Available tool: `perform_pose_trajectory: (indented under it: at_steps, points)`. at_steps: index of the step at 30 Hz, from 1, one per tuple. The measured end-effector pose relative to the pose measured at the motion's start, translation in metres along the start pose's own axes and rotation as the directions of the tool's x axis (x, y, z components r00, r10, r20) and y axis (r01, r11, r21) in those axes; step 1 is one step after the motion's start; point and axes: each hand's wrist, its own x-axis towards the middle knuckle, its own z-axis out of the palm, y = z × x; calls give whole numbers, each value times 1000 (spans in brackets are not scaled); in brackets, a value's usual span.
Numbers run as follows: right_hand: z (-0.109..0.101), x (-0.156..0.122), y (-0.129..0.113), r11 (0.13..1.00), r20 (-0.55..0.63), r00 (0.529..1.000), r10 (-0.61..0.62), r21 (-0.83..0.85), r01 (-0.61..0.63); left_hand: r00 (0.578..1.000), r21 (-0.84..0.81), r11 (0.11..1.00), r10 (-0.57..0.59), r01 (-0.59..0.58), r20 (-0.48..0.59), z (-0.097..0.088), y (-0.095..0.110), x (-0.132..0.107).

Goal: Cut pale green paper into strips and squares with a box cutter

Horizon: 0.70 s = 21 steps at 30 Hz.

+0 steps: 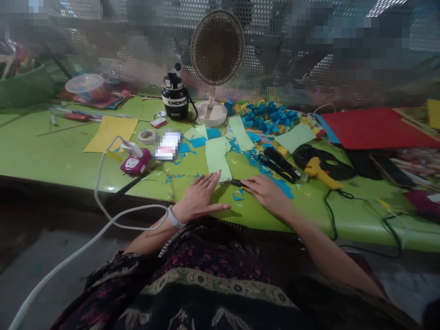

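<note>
My left hand [202, 195] lies with its fingers stretched out, the fingertips on the lower left edge of a pale green paper strip [218, 158]. My right hand [266, 192] is closed around what look like dark-handled scissors [236, 182], whose tip points left at the strip's lower end. The grip itself is partly hidden under the fingers. Small blue and green paper scraps [238, 195] lie between and around both hands. Another pale green strip [240, 133] lies just beyond.
A black stapler [280, 165] and a yellow glue gun [323, 173] with its cord lie to the right. Behind stand a fan [217, 48], a black bottle [175, 98] and a blue paper heap [268, 117]. Leftward are a phone [167, 145], tape roll [147, 136] and purple plug adapter [135, 162].
</note>
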Motion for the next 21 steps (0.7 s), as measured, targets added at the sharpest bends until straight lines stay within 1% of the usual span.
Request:
perform_pose_trajectory:
  at_steps: [3,6,11,14,17,21]
  points:
    - [-1,-1,-4,1000,11,1000,-9,7,9,1000,-6,1000,12,-12,-28,0,1,0]
    - [-2,-4,-8,1000,-2,1000,-12,15,12,999,-11,1000,19,-20,-51,0,1,0]
    - [3,-1,-15,1000,-22,1000,-2,5,2,998,-56,998,3,-6,-60,-4,-1,2]
    - [4,0,-16,1000,-11,1000,-7,19,8,998,-90,995,-49,45,-40,-8,-1,6]
    - [3,-3,-16,1000,1,1000,-12,23,11,996,-79,993,-85,84,-5,-11,-1,8]
    - [4,-5,-16,1000,7,1000,-10,-1,10,999,-135,990,-31,33,15,-16,-4,4]
